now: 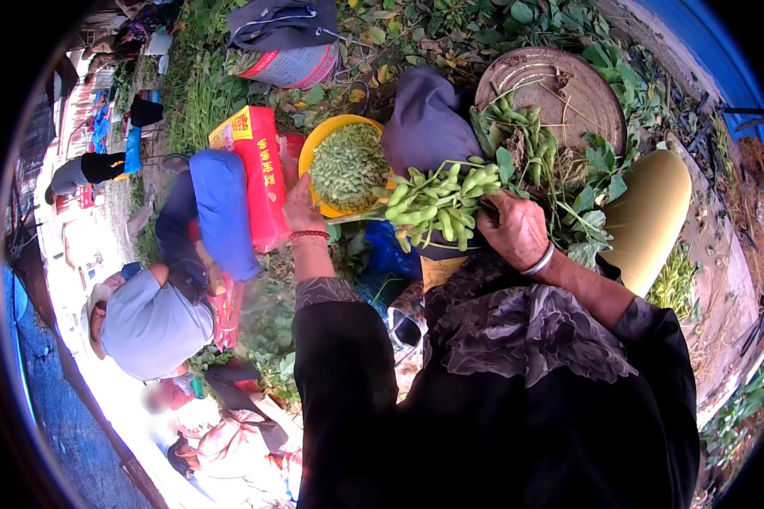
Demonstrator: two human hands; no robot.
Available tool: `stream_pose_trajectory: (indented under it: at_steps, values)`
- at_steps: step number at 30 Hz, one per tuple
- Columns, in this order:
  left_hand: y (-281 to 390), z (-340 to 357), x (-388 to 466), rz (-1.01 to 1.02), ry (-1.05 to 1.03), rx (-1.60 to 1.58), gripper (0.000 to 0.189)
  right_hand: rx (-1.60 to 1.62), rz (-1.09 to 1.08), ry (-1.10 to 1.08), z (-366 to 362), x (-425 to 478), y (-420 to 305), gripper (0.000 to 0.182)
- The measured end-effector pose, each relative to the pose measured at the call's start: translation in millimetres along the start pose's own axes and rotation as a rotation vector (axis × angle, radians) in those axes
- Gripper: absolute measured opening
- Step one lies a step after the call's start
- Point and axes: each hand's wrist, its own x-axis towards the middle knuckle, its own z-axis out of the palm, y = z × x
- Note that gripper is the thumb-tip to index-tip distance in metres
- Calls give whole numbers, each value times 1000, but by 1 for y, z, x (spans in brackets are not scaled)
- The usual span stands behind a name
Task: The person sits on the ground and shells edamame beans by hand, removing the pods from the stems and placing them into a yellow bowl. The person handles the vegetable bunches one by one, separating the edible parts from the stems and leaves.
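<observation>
A leafy-stemmed bunch of green soybean pods (436, 207) lies across the space between my hands, above my lap. My left hand (304, 207), with a red bead bracelet at the wrist, is closed around the bunch's stem beside a yellow basin (305, 149). Small green pods or beans (349, 165) fill much of that basin. At the bunch's right end is my right hand (516, 229), wearing a pale bangle. Its fingers are curled against the pods, and their tips are partly hidden. More soybean stalks with pods (538, 143) lie just beyond it.
A round, shallow brownish lid or tray (573, 95) lies under the stalks. Left of the basin stands a red box (264, 178) bearing writing. A printed sack (293, 67) lies farther off. Two people (153, 318) sit at left; another person (83, 175) bends over farther away.
</observation>
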Motion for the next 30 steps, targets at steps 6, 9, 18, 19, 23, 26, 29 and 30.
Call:
stream_pose_trajectory:
  at_steps: [6, 9, 18, 19, 23, 26, 29, 30]
  values:
    - [-20, -10, 16, -57, -28, -152, 22, 238, -24, -21, -7, -1, 5, 18]
    - [-38, 19, -55, -297, -320, -67, 13, 319, 52, -113, -21, -1, 7, 14]
    - [-41, 85, -221, -567, -1170, 273, 29, 677, 292, -155, -33, -17, 13, 9]
    - [-49, 92, -228, -557, -1117, 187, 31, 668, 308, -128, -36, -18, 9, 8]
    - [-68, 114, -240, -626, -746, -115, 33, 424, 1, -113, -50, -17, -6, 10]
    - [-76, 118, -227, -752, -804, -414, 33, 373, -166, -164, -52, -15, -13, 14]
    - [-60, 119, -240, -392, -723, 183, 32, 331, 137, 110, -55, 3, -16, 19]
    - [-45, 125, -248, -330, -796, 344, 29, 336, 268, 21, -57, 11, -17, 21]
